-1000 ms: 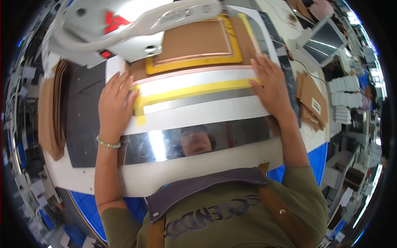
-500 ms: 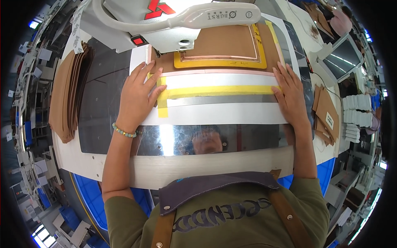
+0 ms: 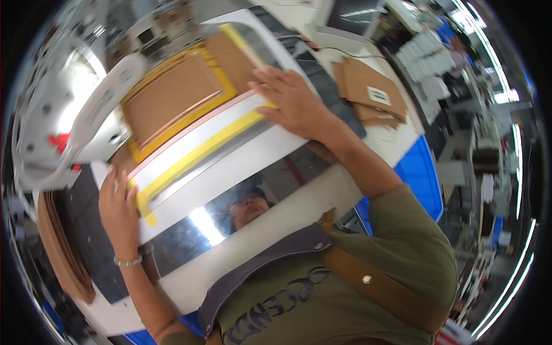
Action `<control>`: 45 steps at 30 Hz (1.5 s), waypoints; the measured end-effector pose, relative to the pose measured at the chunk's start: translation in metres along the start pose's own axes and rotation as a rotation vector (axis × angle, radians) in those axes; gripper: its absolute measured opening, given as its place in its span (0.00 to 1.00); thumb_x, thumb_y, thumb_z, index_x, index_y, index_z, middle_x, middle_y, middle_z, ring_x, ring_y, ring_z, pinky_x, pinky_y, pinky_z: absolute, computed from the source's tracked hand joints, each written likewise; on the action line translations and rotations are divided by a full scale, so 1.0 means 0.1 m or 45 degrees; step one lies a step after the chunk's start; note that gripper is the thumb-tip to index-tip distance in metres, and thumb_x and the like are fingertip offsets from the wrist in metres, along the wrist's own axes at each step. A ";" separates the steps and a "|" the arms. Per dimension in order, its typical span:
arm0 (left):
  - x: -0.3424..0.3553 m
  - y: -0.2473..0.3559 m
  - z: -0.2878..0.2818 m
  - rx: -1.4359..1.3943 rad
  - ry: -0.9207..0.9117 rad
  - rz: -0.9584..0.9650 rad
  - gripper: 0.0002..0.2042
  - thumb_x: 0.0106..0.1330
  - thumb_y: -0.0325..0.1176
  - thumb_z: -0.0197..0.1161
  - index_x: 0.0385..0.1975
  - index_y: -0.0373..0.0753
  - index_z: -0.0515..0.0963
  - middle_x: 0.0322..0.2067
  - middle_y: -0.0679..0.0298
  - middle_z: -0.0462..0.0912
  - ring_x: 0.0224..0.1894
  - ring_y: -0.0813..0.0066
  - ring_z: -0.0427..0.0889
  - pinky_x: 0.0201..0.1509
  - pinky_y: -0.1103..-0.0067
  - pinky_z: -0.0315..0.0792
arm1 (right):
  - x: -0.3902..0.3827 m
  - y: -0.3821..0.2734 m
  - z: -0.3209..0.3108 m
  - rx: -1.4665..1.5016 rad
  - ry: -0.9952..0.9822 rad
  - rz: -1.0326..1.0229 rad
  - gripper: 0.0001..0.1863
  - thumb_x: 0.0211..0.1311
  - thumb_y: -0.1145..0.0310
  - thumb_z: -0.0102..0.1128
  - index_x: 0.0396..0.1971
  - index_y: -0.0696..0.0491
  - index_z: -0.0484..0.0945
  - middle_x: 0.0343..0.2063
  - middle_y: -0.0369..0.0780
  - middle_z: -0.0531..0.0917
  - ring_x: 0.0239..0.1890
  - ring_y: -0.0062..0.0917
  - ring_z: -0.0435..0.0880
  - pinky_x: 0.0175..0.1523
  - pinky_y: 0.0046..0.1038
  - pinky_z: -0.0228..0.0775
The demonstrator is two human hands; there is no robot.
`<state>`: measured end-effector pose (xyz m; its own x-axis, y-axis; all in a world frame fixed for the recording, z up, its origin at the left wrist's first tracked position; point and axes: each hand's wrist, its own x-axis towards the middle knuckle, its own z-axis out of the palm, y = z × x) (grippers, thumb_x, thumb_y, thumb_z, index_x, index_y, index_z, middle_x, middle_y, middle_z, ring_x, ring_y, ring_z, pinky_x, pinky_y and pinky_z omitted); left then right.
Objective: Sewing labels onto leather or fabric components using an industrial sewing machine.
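My left hand (image 3: pixel 118 213) rests with fingers extended on the left end of a layered workpiece, beside a yellow tape tab (image 3: pixel 148 210). My right hand (image 3: pixel 293 103) lies across its right end, fingers spread and touching the brown board (image 3: pixel 224 54) and taped edge. On that board sits a yellow rectangular frame (image 3: pixel 227 85) around a brown inner panel (image 3: pixel 172 95). A pink strip (image 3: pixel 190 125) and a long yellow tape band (image 3: pixel 201 141) cross the white sheet (image 3: pixel 233 167) between my hands. A shiny metal plate (image 3: pixel 287 178) lies below.
A white machine with a curved handle (image 3: pixel 100 103) stands over the left side. Brown sheets stack at left (image 3: pixel 63 247) and right (image 3: pixel 365 80). A screen (image 3: pixel 348 17), cable and blue bins (image 3: pixel 420 178) are beyond. Another person (image 3: pixel 457 54) is in the right background.
The view has swung rightward and tilted, putting the workpiece diagonally in the picture and the machine farther left. Both my hands remain on the two ends of the workpiece.
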<state>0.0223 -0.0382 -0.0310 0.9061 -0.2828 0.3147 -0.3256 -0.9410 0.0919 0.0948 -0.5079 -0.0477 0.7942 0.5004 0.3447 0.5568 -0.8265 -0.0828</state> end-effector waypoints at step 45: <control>-0.38 -0.43 -0.51 -0.264 -0.045 -0.227 0.15 0.74 0.23 0.64 0.59 0.30 0.82 0.62 0.50 0.84 0.62 0.51 0.83 0.67 0.63 0.75 | 0.74 1.41 -1.24 1.159 -0.174 0.430 0.15 0.71 0.68 0.70 0.55 0.53 0.85 0.38 0.31 0.86 0.36 0.14 0.79 0.42 0.20 0.72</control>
<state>-0.0121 0.0226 0.0010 0.9617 -0.1259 0.2433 -0.2053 -0.9194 0.3356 0.2016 -0.6193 0.0826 0.9356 0.3472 0.0637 0.2244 -0.4458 -0.8666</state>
